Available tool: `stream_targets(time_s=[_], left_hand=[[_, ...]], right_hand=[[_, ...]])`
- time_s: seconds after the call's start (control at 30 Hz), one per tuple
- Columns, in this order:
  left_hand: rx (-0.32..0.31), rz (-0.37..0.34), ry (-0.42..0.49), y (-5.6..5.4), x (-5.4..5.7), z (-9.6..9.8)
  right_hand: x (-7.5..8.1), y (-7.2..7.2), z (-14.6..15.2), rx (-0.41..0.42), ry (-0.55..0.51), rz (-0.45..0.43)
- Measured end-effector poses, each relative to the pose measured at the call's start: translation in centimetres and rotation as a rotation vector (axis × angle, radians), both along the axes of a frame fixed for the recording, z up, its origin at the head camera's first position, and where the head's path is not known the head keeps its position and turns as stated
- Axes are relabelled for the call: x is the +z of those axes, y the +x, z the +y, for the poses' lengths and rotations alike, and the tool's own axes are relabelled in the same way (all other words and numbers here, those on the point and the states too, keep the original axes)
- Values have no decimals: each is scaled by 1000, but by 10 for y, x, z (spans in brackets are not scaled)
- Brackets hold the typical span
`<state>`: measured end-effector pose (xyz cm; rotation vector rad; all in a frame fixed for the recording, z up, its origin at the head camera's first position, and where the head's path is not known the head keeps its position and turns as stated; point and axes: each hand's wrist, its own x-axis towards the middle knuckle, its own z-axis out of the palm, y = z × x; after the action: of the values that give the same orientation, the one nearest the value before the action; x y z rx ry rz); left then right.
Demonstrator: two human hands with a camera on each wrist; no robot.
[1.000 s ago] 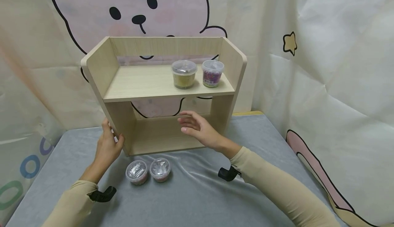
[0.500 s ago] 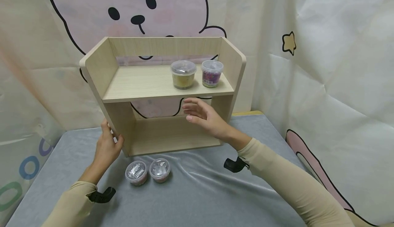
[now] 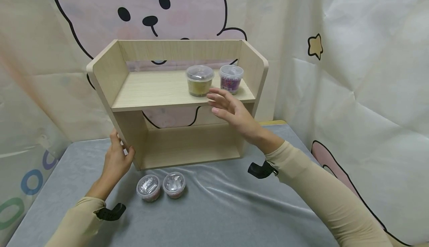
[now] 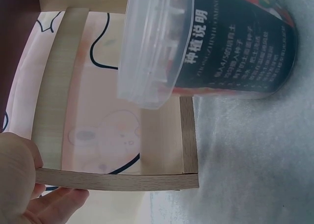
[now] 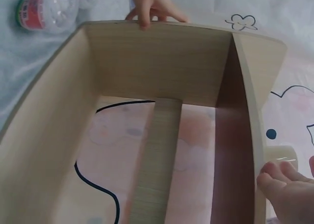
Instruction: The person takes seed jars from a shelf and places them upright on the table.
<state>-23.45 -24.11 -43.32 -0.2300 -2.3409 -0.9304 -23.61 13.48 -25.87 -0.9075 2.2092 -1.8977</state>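
A pale wooden two-tier shelf (image 3: 151, 89) stands on the cloth-covered table. My left hand (image 3: 116, 161) grips the front edge of its left side panel, and in the left wrist view the thumb and fingers (image 4: 61, 204) lie on opposite sides of the panel. My right hand (image 3: 238, 118) is before the upper board, fingers loosely bent and holding nothing. Just beyond its fingertips are a lidded clear tub with yellow contents (image 3: 197, 85) and a lidded tub with a purple label (image 3: 230, 79), partly covered by that hand. Whether the fingertips touch the board I cannot tell.
Two more lidded tubs (image 3: 148, 187) stand on the grey cloth (image 3: 207, 217) before the shelf's lower left corner. One dark-labelled tub (image 4: 235, 47) looms close in the left wrist view. A printed curtain (image 3: 275, 27) hangs behind the shelf and along both sides.
My right hand has risen from before the lower compartment to the upper board, moving rightward towards the tubs. The left hand keeps its grip, and the shelf and tubs stay put.
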Motion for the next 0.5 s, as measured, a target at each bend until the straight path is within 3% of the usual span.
stream_targets(time_s=[0.27, 0.5], left_hand=[[4, 0, 3, -1, 0, 0], [3, -1, 3, -1, 0, 0]], right_hand=[[13, -7, 4, -56, 4, 7], [22, -15, 4, -67, -12, -52]])
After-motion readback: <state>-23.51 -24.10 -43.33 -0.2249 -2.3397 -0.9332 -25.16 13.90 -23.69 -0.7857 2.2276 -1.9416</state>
